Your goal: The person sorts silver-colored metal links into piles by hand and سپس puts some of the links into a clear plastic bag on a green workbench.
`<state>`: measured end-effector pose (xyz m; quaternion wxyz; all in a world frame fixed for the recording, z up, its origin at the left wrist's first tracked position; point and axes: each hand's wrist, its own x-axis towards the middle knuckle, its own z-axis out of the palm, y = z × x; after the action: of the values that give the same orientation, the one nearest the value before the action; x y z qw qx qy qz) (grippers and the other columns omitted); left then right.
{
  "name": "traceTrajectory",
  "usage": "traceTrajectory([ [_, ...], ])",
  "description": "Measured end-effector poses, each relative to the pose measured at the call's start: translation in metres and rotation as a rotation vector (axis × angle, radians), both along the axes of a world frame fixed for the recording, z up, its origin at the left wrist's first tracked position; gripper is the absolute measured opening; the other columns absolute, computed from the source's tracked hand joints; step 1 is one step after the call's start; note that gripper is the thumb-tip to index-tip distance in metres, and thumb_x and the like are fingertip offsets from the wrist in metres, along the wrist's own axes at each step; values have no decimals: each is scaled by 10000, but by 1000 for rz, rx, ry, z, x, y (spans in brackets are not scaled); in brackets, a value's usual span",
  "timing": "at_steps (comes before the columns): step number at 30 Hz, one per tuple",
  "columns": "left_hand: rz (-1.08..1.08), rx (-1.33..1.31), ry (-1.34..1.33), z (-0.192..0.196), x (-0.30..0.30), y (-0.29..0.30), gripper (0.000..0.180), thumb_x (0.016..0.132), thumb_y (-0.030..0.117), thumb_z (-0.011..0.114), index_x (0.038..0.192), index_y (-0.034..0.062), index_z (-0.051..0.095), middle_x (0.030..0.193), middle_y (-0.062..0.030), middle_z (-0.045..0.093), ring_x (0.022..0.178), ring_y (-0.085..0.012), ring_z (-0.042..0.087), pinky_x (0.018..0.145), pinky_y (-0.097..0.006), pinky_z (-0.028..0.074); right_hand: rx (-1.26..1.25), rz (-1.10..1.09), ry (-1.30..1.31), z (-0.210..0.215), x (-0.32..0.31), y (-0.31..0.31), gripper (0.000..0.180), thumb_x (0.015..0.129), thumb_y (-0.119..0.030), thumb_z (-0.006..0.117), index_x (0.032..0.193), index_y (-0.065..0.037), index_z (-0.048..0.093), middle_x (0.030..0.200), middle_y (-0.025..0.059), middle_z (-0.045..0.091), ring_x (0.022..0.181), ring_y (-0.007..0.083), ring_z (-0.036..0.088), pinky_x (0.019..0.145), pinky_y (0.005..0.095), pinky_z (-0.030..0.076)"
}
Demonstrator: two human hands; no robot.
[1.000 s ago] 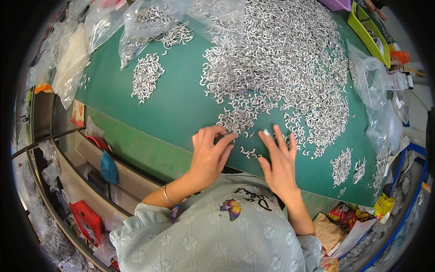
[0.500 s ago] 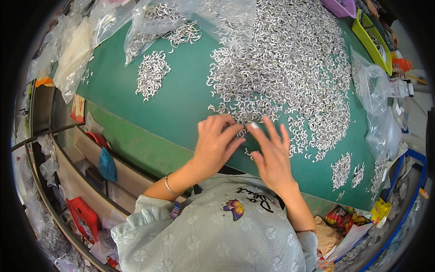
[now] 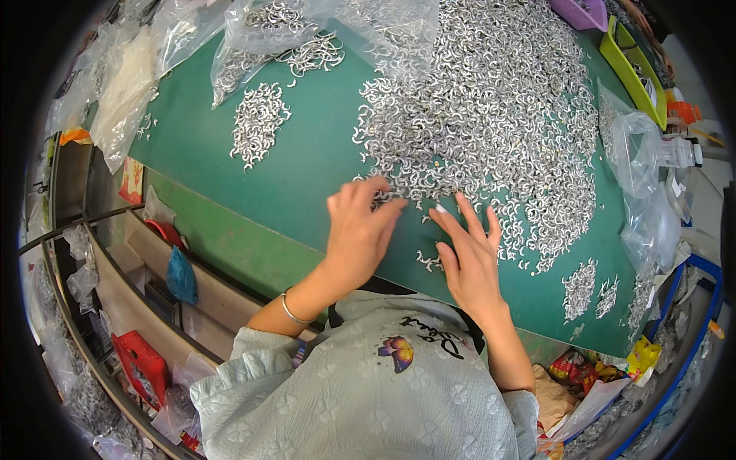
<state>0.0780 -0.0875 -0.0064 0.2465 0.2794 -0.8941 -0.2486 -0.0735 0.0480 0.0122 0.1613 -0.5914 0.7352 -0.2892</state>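
A broad spread of small silver crescent-shaped pieces (image 3: 491,115) covers much of the green table (image 3: 307,161). At its near left edge, my left hand (image 3: 359,230) is bent over a few pieces, thumb and forefinger apart, with pieces showing in the gap; the fingers are slightly blurred. My right hand (image 3: 474,264) rests to its right with the fingers spread, fingertips at the near edge of the spread and nothing held. A few loose pieces (image 3: 429,261) lie beside its thumb.
A separate small heap (image 3: 259,123) lies at left, below a clear bag of pieces (image 3: 257,46). Two smaller heaps, one of them (image 3: 579,290), sit at right. Plastic bags (image 3: 640,169) hang over the right edge. A lime green basket (image 3: 632,73) stands far right; a divided shelf (image 3: 165,284) is lower left.
My left hand has moved slightly left and up, away from my right hand, and the gap between them has widened. The right hand has shifted a little to the right.
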Motion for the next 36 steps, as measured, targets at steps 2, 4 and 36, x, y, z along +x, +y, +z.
traceTrajectory([
  [2, 23, 8, -3, -1, 2, -3, 299, 750, -1, 714, 1034, 88, 688, 1090, -61, 565, 930, -237, 514, 808, -376, 369, -6, -9, -11, -2, -5, 11, 393, 888, -76, 619, 1270, -15, 550, 1201, 69, 667, 1349, 307, 437, 1115, 554, 202],
  [4, -15, 59, 15, 0, 2, 2, 324, 745, -15, 706, 1053, 82, 683, 1087, -59, 566, 929, -240, 515, 809, -377, 370, -14, 1, -52, 3, -2, 9, 403, 879, -76, 630, 1269, -12, 549, 1205, 70, 662, 1348, 308, 436, 1112, 558, 209],
  [36, -215, 40, -137, 2, -26, 38, 547, 711, -40, 570, 1250, 53, 588, 1255, -82, 534, 1092, -305, 499, 889, -420, 353, 57, -98, 34, 10, 1, 44, 418, 864, -97, 646, 1252, 33, 560, 1220, 131, 639, 1343, 333, 442, 1110, 577, 212],
])
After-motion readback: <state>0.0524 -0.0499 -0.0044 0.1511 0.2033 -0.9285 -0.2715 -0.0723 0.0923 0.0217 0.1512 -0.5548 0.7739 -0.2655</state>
